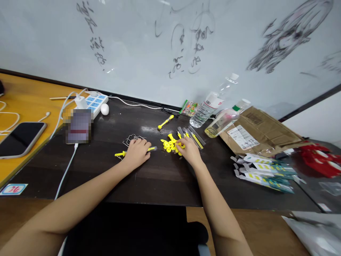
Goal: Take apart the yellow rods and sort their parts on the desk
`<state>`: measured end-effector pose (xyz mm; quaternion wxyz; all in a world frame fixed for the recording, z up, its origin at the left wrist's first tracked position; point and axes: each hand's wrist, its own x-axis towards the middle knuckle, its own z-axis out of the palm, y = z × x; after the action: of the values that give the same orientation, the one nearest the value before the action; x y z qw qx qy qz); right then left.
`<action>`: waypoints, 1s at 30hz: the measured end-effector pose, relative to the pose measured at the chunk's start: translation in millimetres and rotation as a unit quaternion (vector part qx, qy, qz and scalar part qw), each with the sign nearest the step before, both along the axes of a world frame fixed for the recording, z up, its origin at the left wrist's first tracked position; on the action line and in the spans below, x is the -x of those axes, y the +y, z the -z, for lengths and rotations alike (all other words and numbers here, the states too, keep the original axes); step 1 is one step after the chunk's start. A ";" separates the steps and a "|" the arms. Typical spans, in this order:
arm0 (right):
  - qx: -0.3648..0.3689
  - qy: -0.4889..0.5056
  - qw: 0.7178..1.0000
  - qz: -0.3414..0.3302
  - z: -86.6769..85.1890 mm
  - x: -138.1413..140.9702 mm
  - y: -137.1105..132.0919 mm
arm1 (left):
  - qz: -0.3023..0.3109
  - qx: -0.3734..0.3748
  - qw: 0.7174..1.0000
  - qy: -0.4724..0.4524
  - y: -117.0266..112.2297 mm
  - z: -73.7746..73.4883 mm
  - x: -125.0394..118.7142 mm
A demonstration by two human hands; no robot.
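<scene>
On the dark table (160, 177) my left hand (137, 152) rests knuckles up, fingers curled over a thin yellow-and-clear tool (120, 154) that sticks out on both sides of it. My right hand (188, 149) reaches into a heap of small yellow plastic parts (169, 143), fingertips pinched on one of them. Clear tubes with yellow inserts (194, 136) lie in a row just behind the right hand. Another yellow tool (165, 122) lies farther back. Thin wire clips (131, 139) sit beyond the left hand.
Two plastic bottles (210, 106) lie by a cardboard package (255, 133) at back right. Packaged blister cards (263, 172) are stacked right. A power strip (93, 102), white egg-shaped object (104, 109), cables and a phone (20, 138) sit left. A whiteboard wall stands behind.
</scene>
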<state>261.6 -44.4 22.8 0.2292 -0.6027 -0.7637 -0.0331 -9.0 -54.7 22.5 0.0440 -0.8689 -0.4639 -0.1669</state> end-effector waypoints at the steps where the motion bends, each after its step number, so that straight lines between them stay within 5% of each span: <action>1: 0.002 -0.002 1.000 0.001 0.6 1.2 -0.2 | 0.001 0.005 1.000 0.001 0.0 -0.1 -0.1; 13: -0.009 0.050 0.999 0.008 -6.7 -1.3 -0.7 | 0.040 0.014 0.999 -0.016 -1.5 -3.0 -2.1; 18: -0.029 0.149 0.988 -0.018 -12.4 6.1 -3.9 | 0.076 0.029 0.995 -0.060 -2.7 -0.7 -4.3; 25: 0.131 0.284 0.934 -0.175 -6.9 39.6 -18.8 | 0.131 0.078 0.976 -0.152 -1.9 6.4 -7.6; 30: 0.190 0.357 0.891 -0.207 2.7 50.8 -20.9 | 0.132 0.089 0.969 -0.190 -2.0 5.4 -8.0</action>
<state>210.8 -65.3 20.1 0.3688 -0.4340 -0.7298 0.3783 -1.0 -56.8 17.2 -0.1450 -0.8751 -0.3579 -0.2915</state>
